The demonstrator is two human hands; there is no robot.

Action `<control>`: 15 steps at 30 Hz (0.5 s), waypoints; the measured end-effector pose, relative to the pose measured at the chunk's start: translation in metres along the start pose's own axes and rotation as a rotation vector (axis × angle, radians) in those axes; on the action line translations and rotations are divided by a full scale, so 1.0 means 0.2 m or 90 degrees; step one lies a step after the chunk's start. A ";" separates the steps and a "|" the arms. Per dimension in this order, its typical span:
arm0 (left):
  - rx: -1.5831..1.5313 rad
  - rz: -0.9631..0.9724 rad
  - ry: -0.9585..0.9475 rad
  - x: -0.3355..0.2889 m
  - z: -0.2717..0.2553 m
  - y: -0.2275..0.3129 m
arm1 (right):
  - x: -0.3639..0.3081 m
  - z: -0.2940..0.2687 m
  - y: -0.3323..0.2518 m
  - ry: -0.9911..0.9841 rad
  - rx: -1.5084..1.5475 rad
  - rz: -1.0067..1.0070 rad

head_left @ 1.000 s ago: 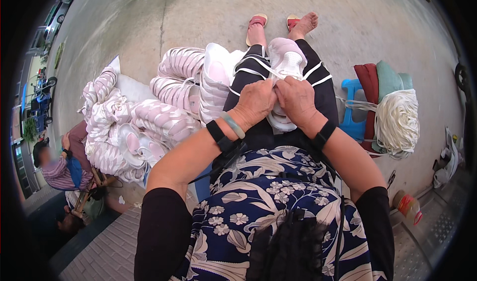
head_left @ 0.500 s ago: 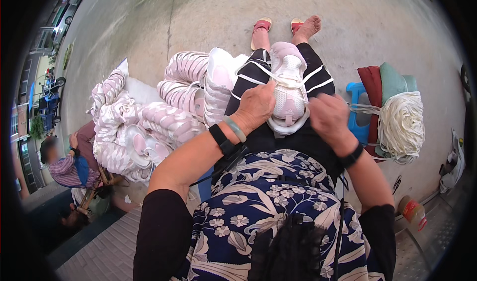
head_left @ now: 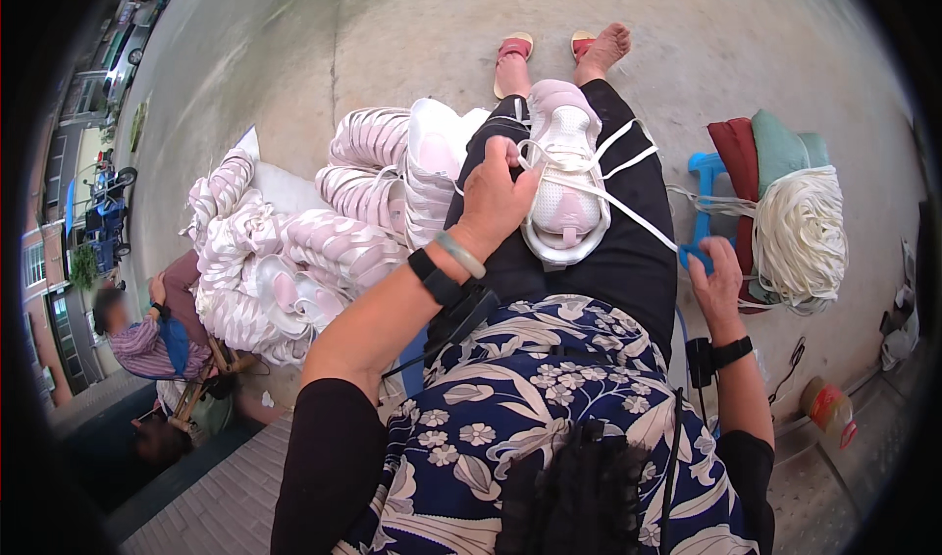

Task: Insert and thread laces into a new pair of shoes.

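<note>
A pink and white shoe (head_left: 561, 197) lies on my lap, toe toward my feet, threaded with white laces (head_left: 628, 211). My left hand (head_left: 494, 197) grips the shoe's left side near the laces. My right hand (head_left: 716, 280) is off to the right beside my thigh, closed on a small blue object (head_left: 695, 257). A white lace runs from the shoe across my leg toward that hand.
A pile of pink and white shoes (head_left: 324, 241) lies to my left. On the right a blue stool (head_left: 703, 177) carries red and green cushions and a thick bundle of white laces (head_left: 800, 236). Another person (head_left: 147, 344) sits low at left. A bottle (head_left: 827, 408) lies at lower right.
My right hand has left the shoe and swung out to the right, down beside my thigh, now holding the blue object. My left hand stays on the shoe.
</note>
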State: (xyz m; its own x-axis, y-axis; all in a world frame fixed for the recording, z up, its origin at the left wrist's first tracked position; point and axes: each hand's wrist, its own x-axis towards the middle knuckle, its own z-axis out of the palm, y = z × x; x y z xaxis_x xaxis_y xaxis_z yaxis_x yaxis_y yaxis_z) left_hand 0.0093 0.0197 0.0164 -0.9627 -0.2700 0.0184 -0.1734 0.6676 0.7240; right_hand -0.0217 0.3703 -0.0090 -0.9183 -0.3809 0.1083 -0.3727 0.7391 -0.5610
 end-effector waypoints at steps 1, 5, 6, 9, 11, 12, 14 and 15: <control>-0.059 -0.040 0.020 0.03 0.02 -0.01 | 0.07 0.02 -0.09 0.038 0.020 -0.056; -0.167 -0.139 0.026 0.16 0.05 -0.03 | 0.28 0.08 -0.38 0.037 0.073 -0.206; -0.197 -0.211 -0.012 0.17 0.04 -0.03 | 0.31 0.10 -0.43 0.010 0.057 -0.229; -0.362 -0.272 -0.023 0.19 0.01 -0.01 | 0.37 0.17 -0.52 -0.022 0.040 -0.258; -0.467 -0.314 -0.035 0.20 -0.04 0.00 | 0.39 0.21 -0.54 -0.017 0.026 -0.267; -0.510 -0.309 -0.090 0.20 -0.06 0.00 | 0.40 0.22 -0.54 -0.021 0.025 -0.268; -0.556 -0.309 -0.147 0.20 -0.09 -0.01 | 0.40 0.23 -0.53 -0.082 0.003 -0.219; -0.581 -0.313 -0.211 0.20 -0.11 -0.01 | 0.41 0.23 -0.52 -0.085 0.001 -0.222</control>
State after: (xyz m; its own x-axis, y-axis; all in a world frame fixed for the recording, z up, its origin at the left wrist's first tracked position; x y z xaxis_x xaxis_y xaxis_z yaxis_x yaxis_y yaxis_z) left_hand -0.0233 -0.0078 0.0298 -0.8623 -0.0751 -0.5008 -0.4668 -0.2659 0.8435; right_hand -0.0515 0.2370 0.0212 -0.7102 -0.6793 0.1848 -0.6598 0.5508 -0.5111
